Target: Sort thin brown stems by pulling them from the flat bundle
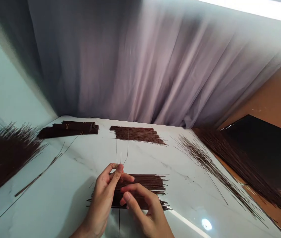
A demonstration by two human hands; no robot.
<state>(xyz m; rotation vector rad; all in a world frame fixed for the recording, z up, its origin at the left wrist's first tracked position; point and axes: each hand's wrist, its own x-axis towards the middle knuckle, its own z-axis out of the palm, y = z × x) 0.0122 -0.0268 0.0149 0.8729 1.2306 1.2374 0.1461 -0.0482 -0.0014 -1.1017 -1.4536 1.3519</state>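
My left hand [108,190] pinches several thin dark wires [127,145] between thumb and fingertips. Their upper ends rise and spread apart above the hand, and one strand shows below, near the table's front. My right hand [144,205] is just to the right, its thumb and index finger curled close together; whether something thin lies between them is too small to tell. Under and behind both hands lies a flat stack of dark brown sticks [152,183]. Farther back on the white marble table [187,178] is another flat layer of brown sticks [138,134].
Dark bundles with yellowish ties [73,128] lie at the back left. A large dark pile [4,158] fills the left edge, near a thin loose bunch [41,173]. Loose strands [215,168] and a long dark bundle [244,168] lie right. A grey curtain [130,66] hangs behind.
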